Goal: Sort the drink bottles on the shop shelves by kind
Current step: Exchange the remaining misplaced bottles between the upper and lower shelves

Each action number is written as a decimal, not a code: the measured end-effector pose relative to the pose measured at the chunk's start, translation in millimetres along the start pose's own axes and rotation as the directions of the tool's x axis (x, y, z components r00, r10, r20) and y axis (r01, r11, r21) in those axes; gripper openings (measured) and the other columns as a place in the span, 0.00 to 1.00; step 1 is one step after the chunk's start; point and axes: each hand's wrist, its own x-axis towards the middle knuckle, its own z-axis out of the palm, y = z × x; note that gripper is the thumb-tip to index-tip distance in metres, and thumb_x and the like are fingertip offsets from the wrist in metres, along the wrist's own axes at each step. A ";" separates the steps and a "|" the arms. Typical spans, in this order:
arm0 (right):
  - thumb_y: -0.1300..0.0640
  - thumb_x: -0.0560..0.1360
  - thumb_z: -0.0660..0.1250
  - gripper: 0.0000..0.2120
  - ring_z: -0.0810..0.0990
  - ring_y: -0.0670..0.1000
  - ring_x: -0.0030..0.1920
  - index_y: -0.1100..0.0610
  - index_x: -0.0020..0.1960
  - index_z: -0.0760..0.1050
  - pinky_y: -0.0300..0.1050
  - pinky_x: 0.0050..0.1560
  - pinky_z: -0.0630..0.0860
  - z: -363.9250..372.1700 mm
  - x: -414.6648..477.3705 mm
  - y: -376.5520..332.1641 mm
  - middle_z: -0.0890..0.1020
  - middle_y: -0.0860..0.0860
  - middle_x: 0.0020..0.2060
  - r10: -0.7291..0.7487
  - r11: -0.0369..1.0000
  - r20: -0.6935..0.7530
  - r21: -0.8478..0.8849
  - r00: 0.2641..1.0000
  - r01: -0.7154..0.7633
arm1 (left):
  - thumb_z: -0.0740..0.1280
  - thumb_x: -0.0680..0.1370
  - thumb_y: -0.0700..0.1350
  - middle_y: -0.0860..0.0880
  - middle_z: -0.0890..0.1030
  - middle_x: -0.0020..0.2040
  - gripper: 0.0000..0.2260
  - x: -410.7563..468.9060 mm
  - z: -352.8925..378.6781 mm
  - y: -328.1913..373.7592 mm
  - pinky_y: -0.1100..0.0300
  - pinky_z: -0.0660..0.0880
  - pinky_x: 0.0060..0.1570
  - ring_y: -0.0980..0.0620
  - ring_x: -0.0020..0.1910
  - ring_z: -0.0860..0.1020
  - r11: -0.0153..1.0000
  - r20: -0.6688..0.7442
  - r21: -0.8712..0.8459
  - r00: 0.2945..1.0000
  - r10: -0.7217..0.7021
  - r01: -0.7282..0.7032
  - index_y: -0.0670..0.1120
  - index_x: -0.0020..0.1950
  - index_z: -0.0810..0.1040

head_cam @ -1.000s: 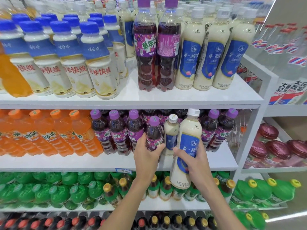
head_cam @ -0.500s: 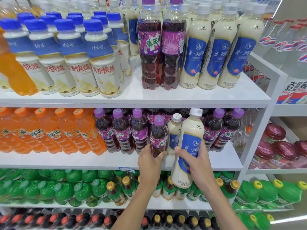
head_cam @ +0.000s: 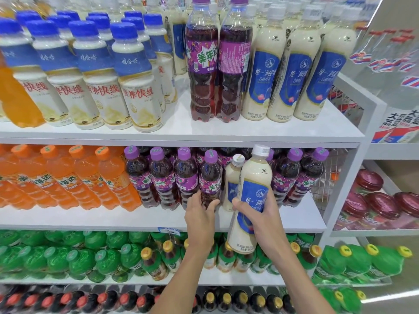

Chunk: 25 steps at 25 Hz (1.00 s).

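We see a person's bare left hand (head_cam: 200,213) and bare right hand (head_cam: 264,215), on slim forearms (head_cam: 190,266) uncovered to the frame's lower edge.

Cream milk-tea bottle (head_cam: 255,175) tilted, grape soda bottle (head_cam: 209,177) upright

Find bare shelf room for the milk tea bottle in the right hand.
Top shelf: gap between the blue-capped bottles and the two tall grape sodas. Middle shelf: only the front strip ahead of the packed orange bottles and grape bottles. Green bottles below: packed.
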 end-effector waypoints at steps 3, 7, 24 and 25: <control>0.59 0.75 0.75 0.22 0.86 0.49 0.47 0.48 0.65 0.72 0.47 0.44 0.81 -0.8 -0.8 0.0 0.85 0.47 0.47 0.000 1.000 0.002 0.007 1.000 0.000 | 0.75 0.78 0.50 0.45 0.79 0.60 0.26 1.3 1.0 1.4 0.51 0.78 0.57 0.47 0.59 0.77 0.999 -0.014 0.030 1.000 0.026 -0.025 0.39 0.71 0.74; 0.60 0.75 0.75 0.22 0.86 0.48 0.44 0.50 0.65 0.72 0.43 0.41 0.80 -3.2 -1.0 1.2 0.85 0.47 0.46 0.002 1.000 -0.003 0.011 1.000 -0.002 | 0.76 0.77 0.51 0.45 0.80 0.62 0.26 2.7 1.5 0.4 0.48 0.79 0.58 0.47 0.61 0.78 0.999 -0.028 0.025 0.999 0.024 -0.024 0.39 0.70 0.75; 0.58 0.75 0.75 0.22 0.85 0.52 0.49 0.46 0.65 0.73 0.51 0.47 0.82 -2.5 -2.3 -3.8 0.85 0.49 0.49 -0.028 1.000 0.023 0.014 0.999 0.027 | 0.77 0.74 0.52 0.45 0.85 0.42 0.15 10.6 -17.3 21.5 0.50 0.79 0.47 0.40 0.46 0.82 0.966 0.166 0.221 0.971 -0.172 0.133 0.41 0.49 0.82; 0.58 0.75 0.75 0.21 0.85 0.52 0.48 0.46 0.65 0.73 0.51 0.47 0.82 -1.7 -2.1 -5.3 0.85 0.50 0.49 -0.030 0.999 0.022 0.016 0.999 0.030 | 0.77 0.74 0.52 0.45 0.86 0.47 0.17 10.7 -22.3 21.5 0.49 0.80 0.51 0.41 0.50 0.83 0.967 0.204 0.224 0.964 -0.172 0.125 0.42 0.54 0.82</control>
